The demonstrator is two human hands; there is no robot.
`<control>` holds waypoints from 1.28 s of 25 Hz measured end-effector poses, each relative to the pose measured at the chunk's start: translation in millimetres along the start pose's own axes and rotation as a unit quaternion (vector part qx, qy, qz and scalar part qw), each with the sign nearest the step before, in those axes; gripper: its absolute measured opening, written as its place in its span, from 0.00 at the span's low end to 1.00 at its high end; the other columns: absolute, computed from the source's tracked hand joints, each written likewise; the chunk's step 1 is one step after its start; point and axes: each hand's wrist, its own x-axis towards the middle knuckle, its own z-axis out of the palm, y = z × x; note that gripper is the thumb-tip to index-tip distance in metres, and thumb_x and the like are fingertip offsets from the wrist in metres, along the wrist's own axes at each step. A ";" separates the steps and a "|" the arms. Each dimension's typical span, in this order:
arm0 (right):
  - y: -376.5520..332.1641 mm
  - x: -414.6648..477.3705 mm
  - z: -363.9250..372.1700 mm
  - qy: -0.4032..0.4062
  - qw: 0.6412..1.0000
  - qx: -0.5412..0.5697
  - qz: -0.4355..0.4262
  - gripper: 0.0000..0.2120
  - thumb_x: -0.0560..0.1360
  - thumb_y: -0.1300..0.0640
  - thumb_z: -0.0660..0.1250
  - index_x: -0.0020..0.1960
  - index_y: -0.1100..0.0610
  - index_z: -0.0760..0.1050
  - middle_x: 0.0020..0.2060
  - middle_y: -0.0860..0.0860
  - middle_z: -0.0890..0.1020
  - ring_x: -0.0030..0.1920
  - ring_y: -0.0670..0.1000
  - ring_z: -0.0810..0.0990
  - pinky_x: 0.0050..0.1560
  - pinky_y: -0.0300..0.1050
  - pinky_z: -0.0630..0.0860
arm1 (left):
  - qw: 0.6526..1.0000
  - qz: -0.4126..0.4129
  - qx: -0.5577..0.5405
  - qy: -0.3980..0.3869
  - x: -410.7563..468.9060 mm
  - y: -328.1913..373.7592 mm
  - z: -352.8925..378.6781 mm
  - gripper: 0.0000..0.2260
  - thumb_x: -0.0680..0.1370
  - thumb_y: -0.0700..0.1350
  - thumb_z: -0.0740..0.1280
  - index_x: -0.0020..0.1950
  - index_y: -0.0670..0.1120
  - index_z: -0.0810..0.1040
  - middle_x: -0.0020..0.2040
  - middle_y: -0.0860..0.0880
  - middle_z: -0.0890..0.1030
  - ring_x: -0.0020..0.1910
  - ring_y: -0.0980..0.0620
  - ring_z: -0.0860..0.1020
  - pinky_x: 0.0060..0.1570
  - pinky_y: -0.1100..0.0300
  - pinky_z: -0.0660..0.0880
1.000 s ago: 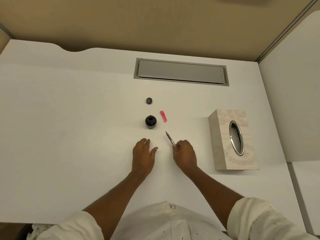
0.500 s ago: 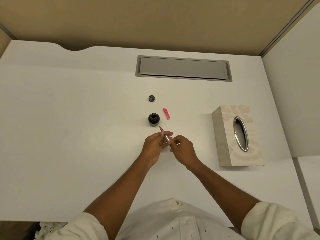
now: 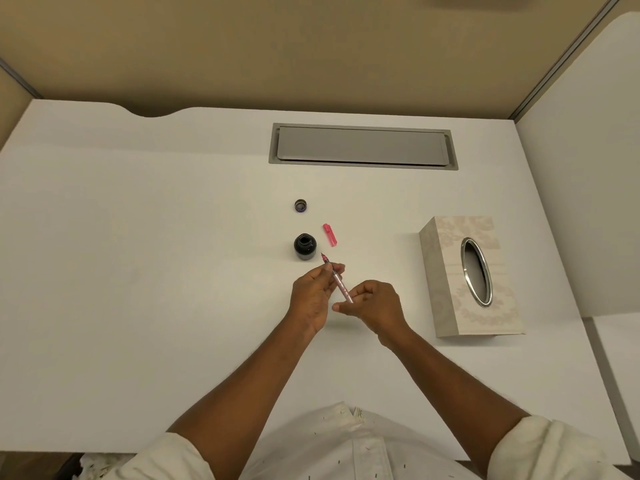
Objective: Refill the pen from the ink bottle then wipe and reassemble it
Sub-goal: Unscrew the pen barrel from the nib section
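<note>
A slim pink pen [image 3: 338, 281] is held between both hands above the white desk [image 3: 138, 271], its tip pointing away toward the ink bottle. My left hand [image 3: 313, 296] pinches it near the front end. My right hand [image 3: 375, 306] grips its rear end. The open black ink bottle [image 3: 305, 246] stands just beyond the pen's tip. Its round cap [image 3: 300, 205] lies farther back. A small pink pen cap [image 3: 330, 234] lies to the right of the bottle.
A beige tissue box [image 3: 450, 289] with an oval metal-rimmed opening stands on the right. A grey cable flap [image 3: 362, 147] is set into the desk at the back. A partition wall rises on the right.
My left hand rose from the desk and took hold of the pen's front. Both hands now hold the pen, lifted slightly nearer the ink bottle.
</note>
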 end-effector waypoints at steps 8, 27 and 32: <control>0.8 -17.7 -19.4 -0.064 0.993 0.092 0.024 0.10 0.70 0.59 0.75 0.47 0.62 0.78 0.37 0.51 0.82 0.38 0.49 0.79 0.40 0.38 0.74 | 1.000 0.016 -0.006 0.001 -12.7 -0.1 11.2 0.09 0.80 0.38 0.59 0.47 0.39 0.78 0.47 0.42 0.81 0.53 0.47 0.79 0.57 0.58 0.74; 28.4 -46.9 -71.9 -0.184 0.958 0.206 0.078 0.13 0.78 0.50 0.64 0.48 0.60 0.79 0.40 0.54 0.82 0.40 0.49 0.80 0.42 0.42 0.76 | 0.993 0.092 -0.013 0.074 -69.1 -27.5 57.8 0.11 0.80 0.39 0.58 0.46 0.39 0.79 0.47 0.42 0.81 0.52 0.47 0.78 0.58 0.57 0.74; 27.1 -43.2 -70.6 -0.173 0.940 0.278 0.097 0.26 0.66 0.61 0.78 0.59 0.55 0.69 0.49 0.56 0.78 0.49 0.52 0.78 0.48 0.47 0.77 | 0.992 0.089 -0.025 0.080 -68.1 -21.4 55.3 0.10 0.80 0.40 0.58 0.48 0.39 0.79 0.48 0.42 0.81 0.53 0.47 0.79 0.60 0.56 0.73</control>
